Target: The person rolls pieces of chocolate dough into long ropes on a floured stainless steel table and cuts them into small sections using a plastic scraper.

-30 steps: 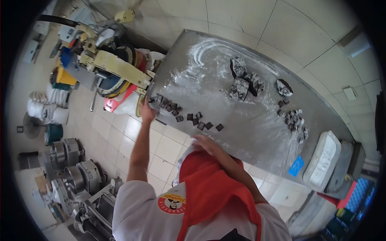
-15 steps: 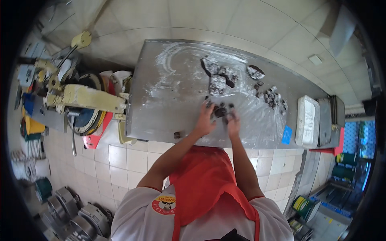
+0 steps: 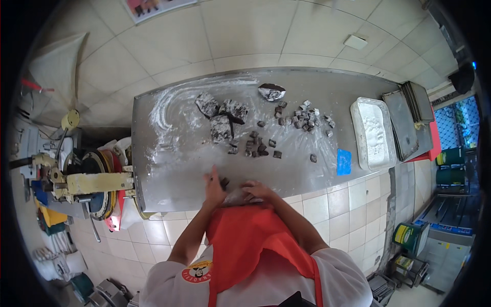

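Note:
At the near edge of the metal table point(image 3: 179, 192), my left hand point(image 3: 214, 190) is open, its fingers apart. A small dark brown piece point(image 3: 224, 182) lies right beside those fingers. My right hand point(image 3: 258, 191) is curled over a greyish, crumpled-looking thing point(image 3: 236, 197) against my apron, too blurred to name. Farther off are small dark cubes point(image 3: 258, 146) in a loose cluster, and a bigger heap of powder-dusted cubes point(image 3: 307, 120). Larger dark, dough-like blocks point(image 3: 221, 128) coated with white powder lie to the left, and one rounded chunk point(image 3: 272, 92) sits at the back.
A white tray point(image 3: 372, 134) holding white powder stands at the right, beside stacked metal trays point(image 3: 401, 130). A blue rectangle point(image 3: 343, 162) lies near the front edge. A cream-coloured machine with a lever arm point(image 3: 99, 181) stands close to the table's left end.
Both hands have drawn back from the small dark pieces to the table's near edge. The pieces they covered now show. My view has shifted toward the right.

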`<state>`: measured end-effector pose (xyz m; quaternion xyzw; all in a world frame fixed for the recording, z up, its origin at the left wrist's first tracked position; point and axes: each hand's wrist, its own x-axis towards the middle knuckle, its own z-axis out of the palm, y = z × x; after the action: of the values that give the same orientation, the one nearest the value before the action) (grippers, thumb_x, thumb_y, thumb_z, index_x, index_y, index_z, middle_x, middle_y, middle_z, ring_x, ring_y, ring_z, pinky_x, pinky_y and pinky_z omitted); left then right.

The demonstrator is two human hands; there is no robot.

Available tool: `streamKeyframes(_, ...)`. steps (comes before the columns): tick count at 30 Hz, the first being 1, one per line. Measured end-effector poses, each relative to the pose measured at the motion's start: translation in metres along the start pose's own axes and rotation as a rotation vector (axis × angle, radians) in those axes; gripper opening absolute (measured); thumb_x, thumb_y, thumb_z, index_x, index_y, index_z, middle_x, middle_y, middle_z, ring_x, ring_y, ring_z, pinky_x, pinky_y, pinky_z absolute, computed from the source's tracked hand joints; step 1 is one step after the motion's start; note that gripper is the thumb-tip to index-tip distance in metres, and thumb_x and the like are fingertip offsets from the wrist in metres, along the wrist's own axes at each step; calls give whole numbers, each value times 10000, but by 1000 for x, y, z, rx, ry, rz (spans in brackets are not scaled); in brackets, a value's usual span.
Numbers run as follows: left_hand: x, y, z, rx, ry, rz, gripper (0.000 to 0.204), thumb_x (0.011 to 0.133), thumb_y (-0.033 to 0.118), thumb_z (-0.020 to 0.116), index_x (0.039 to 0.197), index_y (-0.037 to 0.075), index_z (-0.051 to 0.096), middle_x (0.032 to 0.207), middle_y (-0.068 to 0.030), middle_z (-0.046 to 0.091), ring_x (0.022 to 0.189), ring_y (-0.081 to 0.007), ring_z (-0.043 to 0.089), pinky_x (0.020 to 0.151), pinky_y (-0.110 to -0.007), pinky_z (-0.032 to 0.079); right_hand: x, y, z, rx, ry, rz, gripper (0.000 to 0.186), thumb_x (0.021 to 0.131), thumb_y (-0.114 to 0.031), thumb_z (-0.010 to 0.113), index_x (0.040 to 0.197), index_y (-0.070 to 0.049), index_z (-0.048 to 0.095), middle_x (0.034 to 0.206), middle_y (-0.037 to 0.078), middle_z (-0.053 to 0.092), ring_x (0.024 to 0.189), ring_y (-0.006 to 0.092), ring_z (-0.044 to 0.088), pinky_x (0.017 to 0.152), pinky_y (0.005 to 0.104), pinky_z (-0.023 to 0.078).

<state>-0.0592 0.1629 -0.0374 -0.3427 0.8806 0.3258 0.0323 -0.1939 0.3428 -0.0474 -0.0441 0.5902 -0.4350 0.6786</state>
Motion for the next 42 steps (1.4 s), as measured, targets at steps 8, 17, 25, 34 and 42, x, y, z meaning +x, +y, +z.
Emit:
streamKeyframes(8, 137, 205, 68, -6, -131, 83, 1142, 677, 154, 856, 1577, 124, 152, 1463, -383, 228, 1261, -541, 470, 1046, -497, 456, -4, -34, -204, 216, 274, -255, 302, 971, -206, 604, 1222, -39, 615, 903, 114, 731, 749, 214, 726, 644, 338, 587)
streamKeyframes(17, 261, 345, 83, 82, 140, 437, 772, 743, 204, 799, 1433, 104, 467, 1534, -203, 332, 1299, -443, 458, 1065, -476, 449, -127, -104, -360, -216, 1119, -944, 257, 908, -84, 655, 1153, -22, 702, 1182, 142, 697, 1037, 242, 674, 918, 338, 514)
streamKeyframes(25, 292, 257, -4, 399, 509, -99, 832, 820, 434, 757, 1506, 127, 399, 1582, -245, 248, 1465, -453, 205, 1148, -607, 246, -236, -12, -412, -224, 1697, -591, 303, 978, -152, 611, 1228, 14, 656, 1216, 171, 668, 1077, 297, 654, 902, 403, 532)
streamKeyframes(34, 218, 117, 17, 259, 624, -405, 882, 781, 482, 799, 1493, 133, 414, 1391, -265, 478, 1250, -475, 483, 1030, -522, 415, -258, 19, -554, -843, 1551, -289, 315, 872, -99, 606, 1142, 25, 710, 1127, 227, 705, 1058, 384, 664, 954, 429, 521)
streamKeyframes(42, 158, -3, -72, -1646, 85, -301, 603, 873, 556, 693, 1219, 65, 643, 1038, -85, 726, 920, -241, 697, 785, -367, 565, -256, 33, -607, -625, 1733, -333, 229, 866, -50, 612, 1022, -4, 772, 977, 174, 756, 849, 283, 732, 789, 367, 572)
